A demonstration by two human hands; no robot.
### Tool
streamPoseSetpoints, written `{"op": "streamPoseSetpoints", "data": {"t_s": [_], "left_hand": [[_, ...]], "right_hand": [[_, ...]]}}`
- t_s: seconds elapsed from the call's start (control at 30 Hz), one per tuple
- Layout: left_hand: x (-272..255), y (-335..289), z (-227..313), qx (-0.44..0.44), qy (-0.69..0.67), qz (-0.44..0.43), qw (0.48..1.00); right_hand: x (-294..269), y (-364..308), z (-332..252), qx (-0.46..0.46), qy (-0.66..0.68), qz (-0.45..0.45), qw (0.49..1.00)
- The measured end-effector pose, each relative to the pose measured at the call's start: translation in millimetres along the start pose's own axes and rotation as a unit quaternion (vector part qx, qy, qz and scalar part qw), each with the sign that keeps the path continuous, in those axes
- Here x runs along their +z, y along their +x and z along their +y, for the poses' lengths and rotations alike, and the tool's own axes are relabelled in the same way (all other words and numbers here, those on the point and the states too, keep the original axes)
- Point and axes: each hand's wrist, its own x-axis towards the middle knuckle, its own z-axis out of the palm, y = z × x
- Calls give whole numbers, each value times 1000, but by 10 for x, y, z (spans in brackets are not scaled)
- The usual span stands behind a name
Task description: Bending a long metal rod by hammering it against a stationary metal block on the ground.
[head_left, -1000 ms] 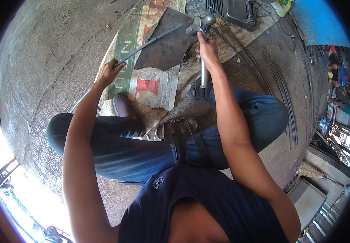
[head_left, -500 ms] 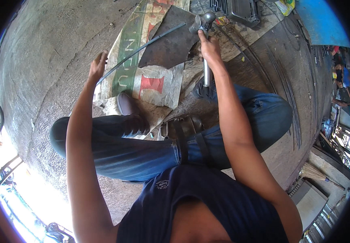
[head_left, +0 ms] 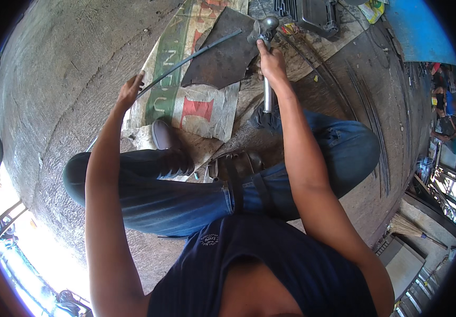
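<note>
The right hand (head_left: 272,63) has its grip clamped around the metal handle of a hammer (head_left: 266,31), head up at twelve o'clock, shaft running down toward six to a dark wrapped end. The left hand (head_left: 129,91), at nine o'clock from it, closes its fingers on a thin dark rod (head_left: 191,57). The rod slants up toward two o'clock, ending just beside the hammer head, over a dark metal sheet (head_left: 222,53). Below lies a printed sack (head_left: 201,108) on the concrete floor (head_left: 64,79). The person's shoe (head_left: 167,145) rests at six o'clock.
</note>
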Motion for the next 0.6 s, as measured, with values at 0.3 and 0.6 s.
{"op": "streamPoseSetpoints", "data": {"t_s": [0.3,0.6], "left_hand": [[68,38,-35,-21,-45,-99,994],[116,-167,-122,8,162,-17,987]], "right_hand": [[30,89,83,-44,-49,16,998],[40,315,337,-78,-51,31,995]]}}
